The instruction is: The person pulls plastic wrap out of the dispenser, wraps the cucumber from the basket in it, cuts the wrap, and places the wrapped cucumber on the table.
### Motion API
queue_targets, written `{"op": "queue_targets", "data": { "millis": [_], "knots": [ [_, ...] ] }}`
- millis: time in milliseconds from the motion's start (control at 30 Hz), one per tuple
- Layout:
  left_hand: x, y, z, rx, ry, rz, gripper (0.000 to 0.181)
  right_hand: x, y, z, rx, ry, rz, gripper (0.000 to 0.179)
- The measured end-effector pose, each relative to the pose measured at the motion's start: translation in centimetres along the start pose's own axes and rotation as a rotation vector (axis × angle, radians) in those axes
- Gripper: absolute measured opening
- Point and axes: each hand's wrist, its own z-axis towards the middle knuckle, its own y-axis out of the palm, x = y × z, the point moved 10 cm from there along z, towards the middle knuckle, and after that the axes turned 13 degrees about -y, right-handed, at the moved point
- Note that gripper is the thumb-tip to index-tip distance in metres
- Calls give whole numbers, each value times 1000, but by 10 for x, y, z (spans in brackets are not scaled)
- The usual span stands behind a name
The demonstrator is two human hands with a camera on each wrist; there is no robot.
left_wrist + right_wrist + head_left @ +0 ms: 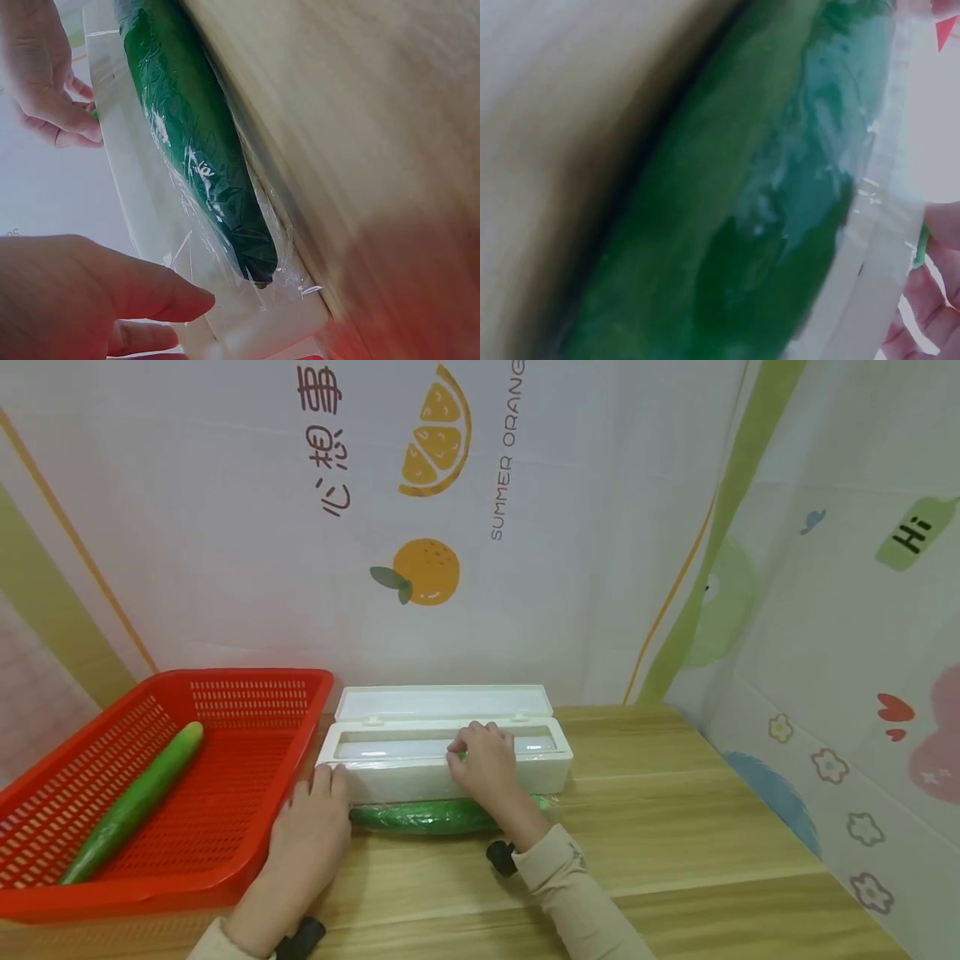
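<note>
A white cling film dispenser box (pixel 420 783) stands at the back of the table, its lid (pixel 442 702) raised. Along its front lies a green cucumber (pixel 427 818) covered in clear film, which stretches up to the box; loose film (pixel 292 279) shows past the cucumber's tip. My right hand (pixel 487 764) is over the box's top edge, right of the middle, and pinches a small green slide cutter (pixel 921 247) between thumb and fingers. My left hand (pixel 311 827) rests on the box's left front corner, with thumb and fingers extended in the left wrist view.
A red plastic basket (pixel 300 768) sits on the left, close to the box, with an unwrapped cucumber (pixel 138 802) inside. The wooden table (pixel 675 827) extends to the right. A printed white curtain (pixel 585 527) hangs right behind the box.
</note>
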Motion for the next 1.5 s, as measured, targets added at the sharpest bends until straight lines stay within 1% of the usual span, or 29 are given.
{"op": "queue_targets", "data": {
  "millis": [167,300,467,567,667,833,1033,1167,1367,1500],
  "knots": [
    [1,1,0,-10,5,1,43,12,-6,-4,36,24,13,6],
    [0,-1,1,-11,5,5,47,29,-15,-11,74,46,7,5],
    [-2,-1,1,-17,-9,17,53,46,-25,-22,81,65,29,4],
    [-2,-1,1,-18,-12,16,52,52,-29,-27,81,63,49,5],
    [-2,0,0,-14,-9,9,49,56,-32,-31,101,62,73,4],
    [-2,0,0,-11,-12,-1,52,62,-37,-33,125,63,69,4],
    [-1,1,1,-12,-11,6,52,69,-40,-38,137,73,76,5],
    [-1,0,0,-10,-9,10,52,76,-43,-41,130,85,80,7],
    [0,1,0,-17,-10,16,59,97,-53,-51,121,141,65,7],
    [0,0,0,-16,-15,16,58,106,-56,-57,116,180,111,8]
  ]
}}
